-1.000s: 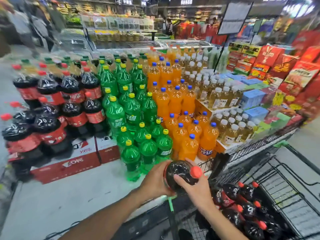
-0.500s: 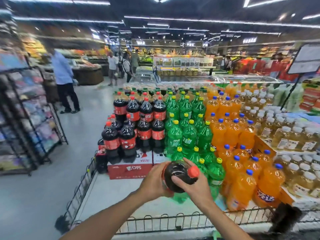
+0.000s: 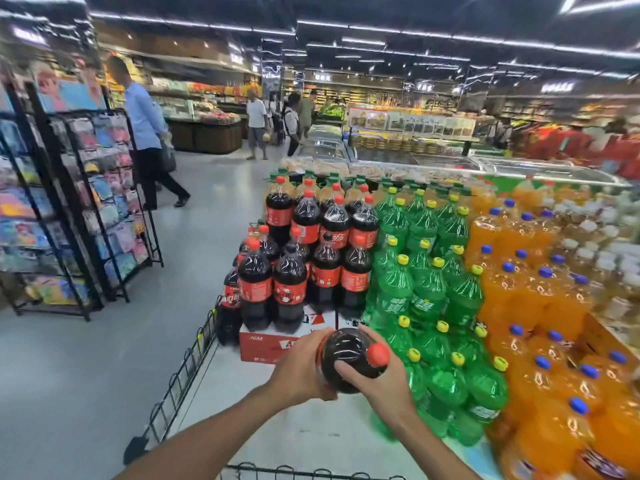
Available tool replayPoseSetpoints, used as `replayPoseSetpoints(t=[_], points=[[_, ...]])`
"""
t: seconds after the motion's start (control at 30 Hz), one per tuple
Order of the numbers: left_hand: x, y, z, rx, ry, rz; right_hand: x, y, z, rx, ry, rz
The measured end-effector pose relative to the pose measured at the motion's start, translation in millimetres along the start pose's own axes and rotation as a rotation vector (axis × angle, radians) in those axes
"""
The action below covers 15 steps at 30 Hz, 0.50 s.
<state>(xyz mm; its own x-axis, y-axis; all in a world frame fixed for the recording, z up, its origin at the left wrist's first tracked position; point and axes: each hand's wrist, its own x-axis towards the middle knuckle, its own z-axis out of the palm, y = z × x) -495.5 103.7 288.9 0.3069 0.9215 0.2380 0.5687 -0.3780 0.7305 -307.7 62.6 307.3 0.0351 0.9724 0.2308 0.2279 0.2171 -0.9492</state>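
A large cola bottle [image 3: 348, 355] with a red cap is held upright in front of me, above the white display platform [image 3: 298, 434]. My left hand [image 3: 299, 370] grips its left side. My right hand [image 3: 379, 384] wraps its shoulder below the cap from the right. Just beyond stand stacked cola bottles [image 3: 304, 258] with red labels on red cartons [image 3: 266, 344].
Green soda bottles [image 3: 426, 299] fill the middle of the display, orange ones [image 3: 540, 323] the right. A low black wire fence [image 3: 180, 379] edges the platform. A black magazine rack [image 3: 69, 209] stands left of the grey aisle. People walk in the aisle [image 3: 145, 133] farther back.
My view has swung left and up, away from the cart with cola bottles toward the cola stack. Both hands keep hold of the same bottle.
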Motion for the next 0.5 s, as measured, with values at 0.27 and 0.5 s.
replayPoseSetpoints(t=[0.27,0.5], points=[[80,-74,-8,-0.076,-0.104,0.026,71,25,40,-0.080,0.084,0.053],[125,-106,7,-0.075,-0.123,0.053,113,50,44,-0.120,0.104,0.110]])
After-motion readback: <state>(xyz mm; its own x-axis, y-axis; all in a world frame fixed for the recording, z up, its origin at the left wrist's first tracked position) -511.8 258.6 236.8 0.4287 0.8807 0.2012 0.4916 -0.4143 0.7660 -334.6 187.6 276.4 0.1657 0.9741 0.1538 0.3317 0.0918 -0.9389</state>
